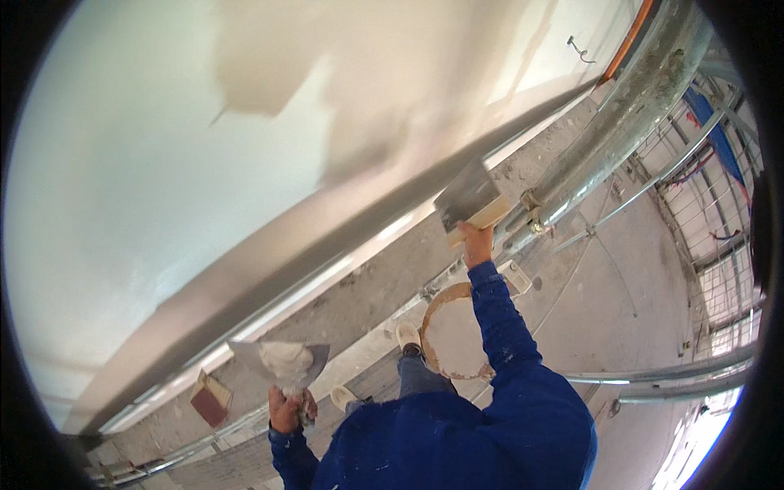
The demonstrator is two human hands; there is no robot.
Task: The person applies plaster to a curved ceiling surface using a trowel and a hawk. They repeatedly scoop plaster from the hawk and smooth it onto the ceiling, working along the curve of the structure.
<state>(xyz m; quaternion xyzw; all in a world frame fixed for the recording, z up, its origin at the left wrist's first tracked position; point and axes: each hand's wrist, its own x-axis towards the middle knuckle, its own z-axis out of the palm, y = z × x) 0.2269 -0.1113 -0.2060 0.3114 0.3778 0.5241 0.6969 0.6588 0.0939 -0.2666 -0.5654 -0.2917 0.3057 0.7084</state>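
Note:
My left hand [286, 408] is wrapped round the handle of a wide scraper [317, 363], whose blade carries a heap of pale plaster [284, 356]. Stretched forward, my right hand [477, 242] grips a broad flat trowel [469, 193] by its light wooden back. That steel blade is near the foot of the wall [204, 196], and I cannot tell whether it touches. The pale wall bears darker beige patches [265, 73]. By my feet, partly behind my right sleeve, is a round bucket [453, 331] with pale plaster round its rim.
A thick metal scaffold pole [612, 122] runs along the right of the wall. A reddish-brown block [211, 402] lies on the boards at the left. Below, a dusty floor [633, 269] spreads to the right, with wire mesh [719, 212] beyond. A wire [581, 53] sticks out of the wall.

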